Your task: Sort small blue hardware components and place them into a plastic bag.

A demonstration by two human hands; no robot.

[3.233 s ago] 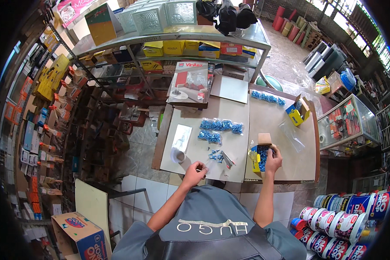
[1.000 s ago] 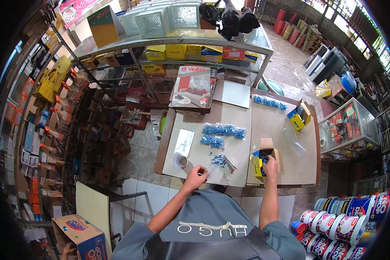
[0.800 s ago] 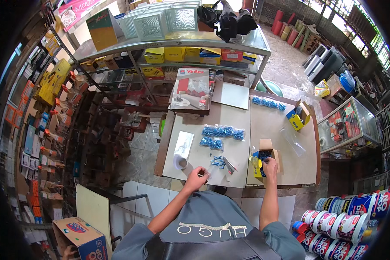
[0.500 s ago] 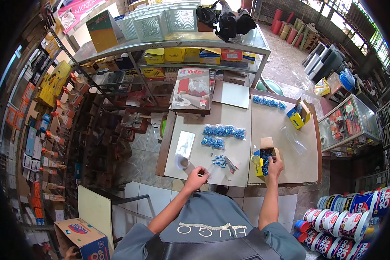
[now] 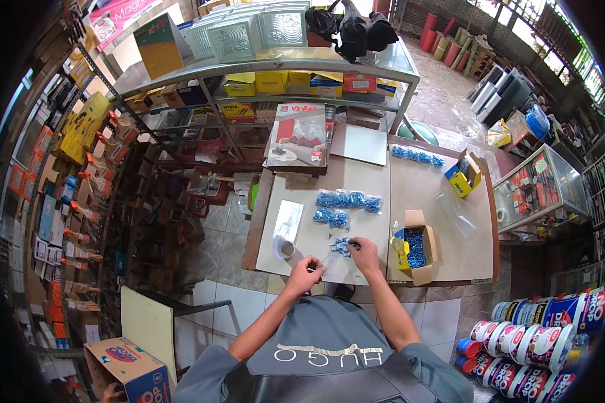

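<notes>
My left hand rests at the near edge of the table, fingers curled on what looks like a clear plastic bag; I cannot see it clearly. My right hand pinches at a small pile of blue plastic pieces in front of me. Just right of that hand stands an open cardboard box full of the same blue pieces. Further back lie filled bags of blue pieces, and another small heap.
A tape roll and a white sheet lie at the left. A yellow-and-blue box, a row of blue pieces and a clear bag sit on the right table. Shelves stand behind, paint cans lower right.
My right hand has moved left, from the open box of blue pieces to the small pile in front of me. My left hand stays at the table's near edge.
</notes>
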